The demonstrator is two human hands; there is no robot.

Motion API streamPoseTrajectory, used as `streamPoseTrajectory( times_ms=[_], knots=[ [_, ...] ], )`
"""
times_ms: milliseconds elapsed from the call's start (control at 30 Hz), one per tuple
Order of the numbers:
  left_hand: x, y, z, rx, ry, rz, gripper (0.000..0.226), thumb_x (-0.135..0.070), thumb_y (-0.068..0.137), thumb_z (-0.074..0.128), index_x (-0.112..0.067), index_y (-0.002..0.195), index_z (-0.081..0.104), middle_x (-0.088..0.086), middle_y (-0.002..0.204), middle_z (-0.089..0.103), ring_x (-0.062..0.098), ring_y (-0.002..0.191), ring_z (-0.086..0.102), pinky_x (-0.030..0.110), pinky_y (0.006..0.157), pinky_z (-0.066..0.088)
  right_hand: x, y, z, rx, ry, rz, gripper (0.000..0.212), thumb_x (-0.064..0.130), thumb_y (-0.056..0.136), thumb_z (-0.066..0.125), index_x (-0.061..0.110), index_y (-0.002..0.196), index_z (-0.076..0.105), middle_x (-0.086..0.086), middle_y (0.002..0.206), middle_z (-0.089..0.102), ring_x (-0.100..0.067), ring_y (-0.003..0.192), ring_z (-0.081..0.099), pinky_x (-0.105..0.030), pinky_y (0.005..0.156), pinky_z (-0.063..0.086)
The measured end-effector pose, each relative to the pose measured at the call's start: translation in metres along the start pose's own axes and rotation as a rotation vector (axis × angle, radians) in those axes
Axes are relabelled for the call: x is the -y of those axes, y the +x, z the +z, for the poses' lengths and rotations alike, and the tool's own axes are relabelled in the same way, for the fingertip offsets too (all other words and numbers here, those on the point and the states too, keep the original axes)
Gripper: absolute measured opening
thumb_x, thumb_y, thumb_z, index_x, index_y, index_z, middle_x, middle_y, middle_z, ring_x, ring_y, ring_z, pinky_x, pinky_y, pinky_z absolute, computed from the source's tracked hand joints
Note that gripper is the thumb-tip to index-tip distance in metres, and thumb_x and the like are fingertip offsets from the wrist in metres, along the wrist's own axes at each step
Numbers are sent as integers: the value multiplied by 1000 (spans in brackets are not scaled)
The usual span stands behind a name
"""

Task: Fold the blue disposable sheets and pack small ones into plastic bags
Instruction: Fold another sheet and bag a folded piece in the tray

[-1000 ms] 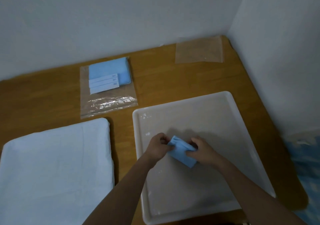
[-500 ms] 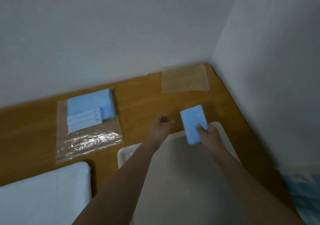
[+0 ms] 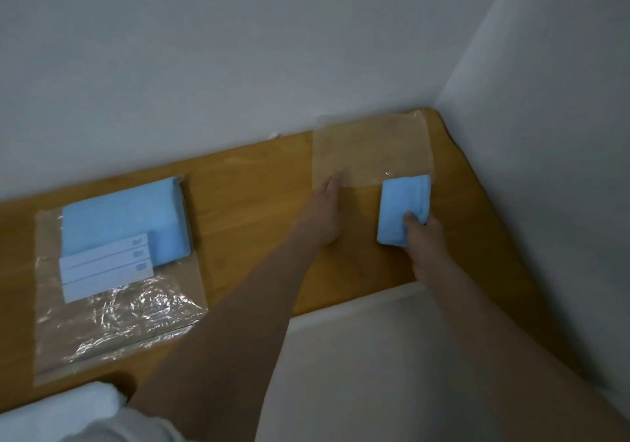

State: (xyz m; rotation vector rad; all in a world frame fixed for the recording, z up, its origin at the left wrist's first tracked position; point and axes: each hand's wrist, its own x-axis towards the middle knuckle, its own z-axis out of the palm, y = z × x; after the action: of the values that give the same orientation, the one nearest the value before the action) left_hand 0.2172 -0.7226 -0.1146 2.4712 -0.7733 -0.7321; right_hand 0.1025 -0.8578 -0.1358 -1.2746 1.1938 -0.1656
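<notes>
A small folded blue sheet (image 3: 402, 208) is gripped at its near end by my right hand (image 3: 424, 237); its far end overlaps the near right corner of an empty clear plastic bag (image 3: 371, 150) lying flat at the table's far right corner. My left hand (image 3: 324, 208) stretches forward with straight fingers, and its fingertips touch the bag's near left edge. At the left lies a larger clear bag (image 3: 112, 308) holding a folded blue sheet (image 3: 126, 218) and three white strips (image 3: 105, 271).
The wooden table (image 3: 252, 203) ends at white walls behind and to the right. A white tray (image 3: 392, 356) lies under my forearms. A white cloth pad (image 3: 61, 417) shows at the bottom left.
Both hands left the tray and reached toward the far right corner. My right hand carried the folded sheet to the empty bag, and my left hand opened and reached the bag's edge.
</notes>
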Motion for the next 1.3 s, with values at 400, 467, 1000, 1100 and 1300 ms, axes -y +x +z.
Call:
streamPoseTrajectory(
  times_ms=[400, 467, 1000, 1100, 1300],
  knots=[
    [6, -29, -2, -94, 337, -55, 24, 4, 92, 42, -4, 111, 53, 13, 117, 44, 37, 101, 57, 45, 71, 44, -7, -35, -14, -28, 64, -24, 29, 22, 99, 51, 20, 127, 49, 0, 104, 59, -15, 91, 59, -35, 80, 53],
    [9, -49, -2, -160, 189, -84, 11, -7, 95, 44, -5, 102, 52, 12, 111, 42, 35, 89, 56, 44, 69, 47, -5, -48, -21, 20, 184, 19, 24, 22, 98, 53, 25, 121, 48, 2, 105, 60, -13, 93, 59, -36, 79, 54],
    [28, -249, 26, -447, -180, -103, 22, -4, 78, 62, -19, 68, 48, -9, 74, 50, 5, 63, 54, 2, 59, 37, -51, -162, -67, 316, 90, 182, 33, 16, 97, 54, 10, 129, 50, -3, 103, 63, -21, 93, 61, -36, 77, 50],
    [40, -278, 33, -278, -83, -93, 18, -3, 78, 61, -15, 70, 50, -3, 77, 54, 14, 68, 55, 7, 59, 38, -75, -191, -79, 301, 45, 185, 34, 14, 97, 54, 6, 130, 50, -12, 117, 62, -28, 102, 60, -45, 94, 50],
    [24, -330, 58, -145, -44, -25, 4, -17, 84, 60, -14, 82, 62, 0, 86, 59, 14, 77, 56, 27, 69, 47, -139, -258, -114, 212, 39, 222, 36, 13, 97, 55, 2, 130, 51, -14, 113, 61, -29, 100, 58, -38, 80, 48]
  ],
)
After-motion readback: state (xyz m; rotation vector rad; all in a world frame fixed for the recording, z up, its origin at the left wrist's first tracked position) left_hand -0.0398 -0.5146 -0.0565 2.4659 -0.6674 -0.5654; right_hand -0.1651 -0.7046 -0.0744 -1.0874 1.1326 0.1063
